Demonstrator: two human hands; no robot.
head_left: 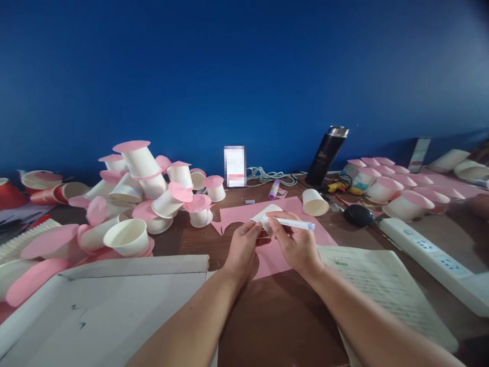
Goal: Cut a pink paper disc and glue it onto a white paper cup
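Observation:
My left hand (244, 242) has its fingers closed round the near side of a white paper cup (270, 209), which lies tilted over the pink paper sheet (278, 260). A white marker (294, 223) with a pale blue end is gripped in my right hand (300, 250). It points left, toward the cup; its tip is too small to make out. The fingers of both hands hide part of the cup. A small pale marker cap (250, 202) lies on the table behind the left hand.
Paper cups with pink discs (137, 158) are heaped at the left, and more (408, 201) stand at the right. Nearby are a lone cup (315, 202), glue stick (274, 189), black flask (326, 155), mouse (358, 215), power strip (435, 260), written notebook (382, 290) and white cardboard (126, 316).

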